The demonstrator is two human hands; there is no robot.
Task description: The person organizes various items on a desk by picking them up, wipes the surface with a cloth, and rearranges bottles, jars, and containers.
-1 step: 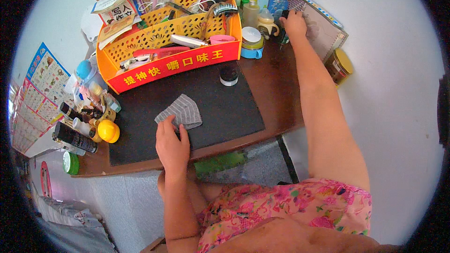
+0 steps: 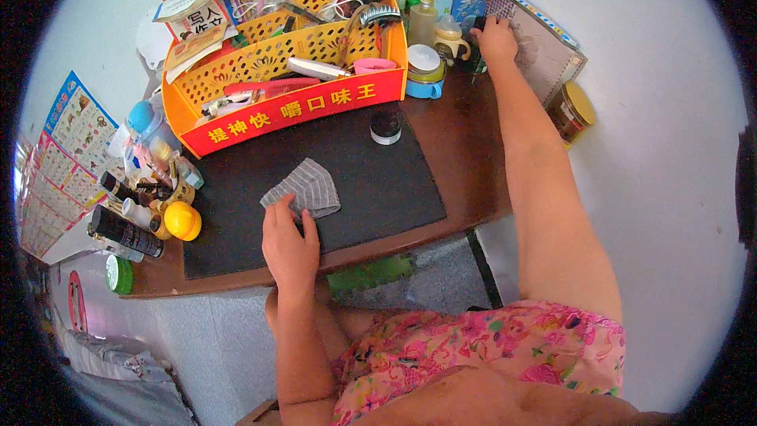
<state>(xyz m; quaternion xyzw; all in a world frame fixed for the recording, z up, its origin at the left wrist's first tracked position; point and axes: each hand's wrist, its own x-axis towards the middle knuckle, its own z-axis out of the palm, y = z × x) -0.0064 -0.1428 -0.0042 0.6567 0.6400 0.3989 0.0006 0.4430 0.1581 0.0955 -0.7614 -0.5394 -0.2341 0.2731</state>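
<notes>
The left hand [image 2: 290, 251] touches the gray striped cloth [image 2: 311, 185], its thumb and fingers apart. The cloth lies on the black mat [image 2: 374, 193], with 1 small jar [image 2: 385, 128] farther back. The right hand [image 2: 498, 41] is far back over the brown table [image 2: 475, 166], near the baby bottle [image 2: 447, 36]. I cannot tell if its fingers grip anything.

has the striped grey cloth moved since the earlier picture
No: the striped grey cloth lies in the same spot, judged against the edges of the black mat.
</notes>
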